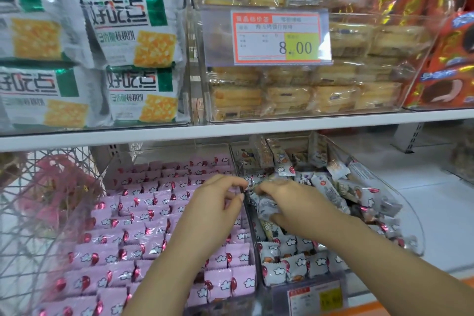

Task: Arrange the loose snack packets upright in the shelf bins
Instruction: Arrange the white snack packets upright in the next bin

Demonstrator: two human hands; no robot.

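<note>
Head view: mid-sort. My right hand [289, 200] is curled round a grey packet [266, 206]. My left hand [215, 202] is curled at the divider [252, 228] beside it, hold unclear. The clear bin [415, 238] under my right hand has upright rows near my wrist and a loose heap [341, 187] beyond my fingers. The pink packets [154, 213] under my left hand stand in rows. Next, probably: stand this one behind the rows.

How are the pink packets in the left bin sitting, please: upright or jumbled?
Upright: the pink packets stand on edge in tidy overlapping rows from front to back.
</note>
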